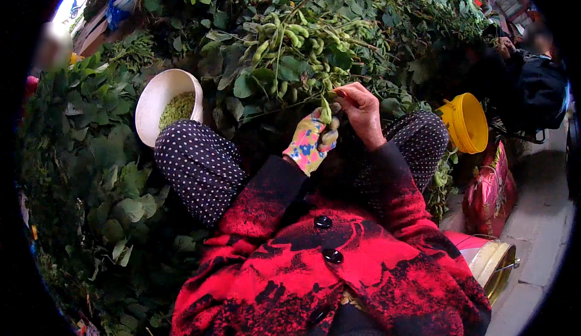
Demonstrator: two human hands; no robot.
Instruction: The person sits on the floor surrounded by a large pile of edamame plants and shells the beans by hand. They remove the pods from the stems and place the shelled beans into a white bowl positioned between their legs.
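My left hand (311, 140), in a floral work glove with greyish fingertips, is closed around a green soybean pod (326, 112). The pod stands upright out of the glove. From the right, my bare right hand (364, 113) meets it, thumb and forefinger pinched at the pod's upper end. Just beyond both hands lies a cut soybean plant (295, 36) with many plump pods and broad leaves. At my left knee, a white bucket (143, 113) leans toward me with shelled green soybeans (177, 109) inside.
Heaped soybean plants (115, 172) surround me at left and ahead. On the right are a yellow bucket (475, 124), a red bag (491, 194) and a cream-rimmed pail (493, 263) on grey paving (538, 233). A person in dark clothes (526, 88) sits at far right; another is at the left edge.
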